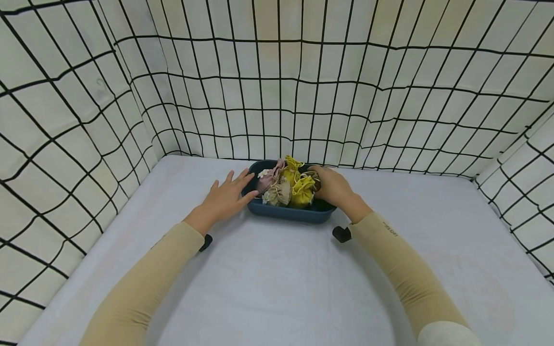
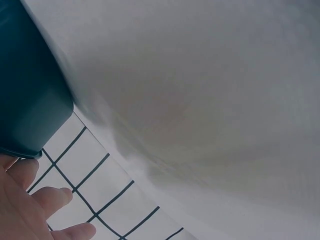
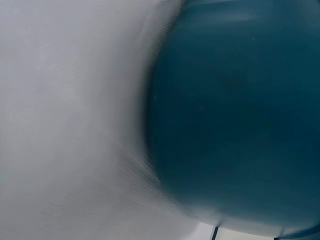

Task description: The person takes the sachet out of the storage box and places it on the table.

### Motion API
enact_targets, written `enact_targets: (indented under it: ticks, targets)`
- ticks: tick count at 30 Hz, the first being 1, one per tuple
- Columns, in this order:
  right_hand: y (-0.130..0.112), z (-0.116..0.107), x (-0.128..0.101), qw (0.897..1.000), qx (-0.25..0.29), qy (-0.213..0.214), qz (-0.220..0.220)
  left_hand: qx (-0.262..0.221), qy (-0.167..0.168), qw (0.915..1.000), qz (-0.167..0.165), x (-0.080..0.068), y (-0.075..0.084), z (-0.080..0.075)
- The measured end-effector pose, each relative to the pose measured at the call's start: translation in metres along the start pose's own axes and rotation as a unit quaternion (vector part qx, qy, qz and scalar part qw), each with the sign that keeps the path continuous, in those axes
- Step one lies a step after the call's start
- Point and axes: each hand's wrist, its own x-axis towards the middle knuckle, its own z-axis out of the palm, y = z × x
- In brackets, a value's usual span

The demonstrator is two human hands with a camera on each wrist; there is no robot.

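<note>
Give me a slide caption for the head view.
Left hand steadies a blue tray of small cloth pouches; right hand reaches in.

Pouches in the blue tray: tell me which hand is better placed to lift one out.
Right, probably. The right hand already reaches into the blue tray, fingers against a yellow pouch. The left hand lies flat, fingers straight, at the tray's outer left rim.

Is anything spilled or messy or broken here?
Nothing looks spilled or broken. The little cloth bags are heaped up above the rim of the blue tub, but none has fallen onto the table. The left hand rests at the tub's side, the right hand reaches among the bags.
</note>
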Motion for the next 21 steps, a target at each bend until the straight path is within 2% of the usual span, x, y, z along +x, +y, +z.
enact_targets:
  ticks: [7,16,21]
  targets:
    - [0.003,0.002,-0.002,1.000,0.020,0.011,-0.010,0.003,0.002,1.0000,0.001,0.000,0.000,0.002]
    - [0.006,-0.011,-0.004,0.994,0.106,0.035,-0.016,-0.002,-0.002,1.0000,0.000,0.000,-0.001,0.002]
    - [0.008,-0.015,-0.005,0.991,0.130,0.037,-0.008,-0.002,-0.003,1.0000,0.002,0.000,0.000,0.000]
